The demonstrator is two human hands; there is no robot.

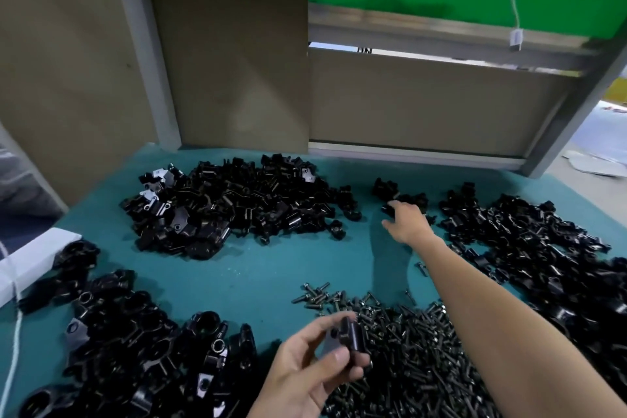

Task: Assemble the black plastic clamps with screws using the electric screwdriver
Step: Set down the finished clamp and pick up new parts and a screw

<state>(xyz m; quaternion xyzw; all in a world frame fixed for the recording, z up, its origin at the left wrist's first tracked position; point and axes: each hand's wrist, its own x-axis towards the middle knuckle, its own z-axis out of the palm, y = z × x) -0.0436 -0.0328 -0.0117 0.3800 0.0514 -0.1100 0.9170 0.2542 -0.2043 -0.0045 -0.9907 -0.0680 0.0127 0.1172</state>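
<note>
Loads left, I reckon. The bench (258, 268) carries big heaps of loose clamp parts (230, 204) at 12 and 3 o'clock, assembled-looking clamps (112, 326) at 8, and screws (407, 349) at 5. No screwdriver in view. I've got the right hand (405, 222) stretched out to 1 o'clock, fingers over a single part (389, 210). Gripped or not, can't tell. Left hand (305, 365) at 6 pinches a clamp half (353, 336).

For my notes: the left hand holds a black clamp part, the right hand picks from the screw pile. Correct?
No: the head view shows the right hand reaching past the screw pile to loose clamps. The left hand holds a clamp part.
</note>
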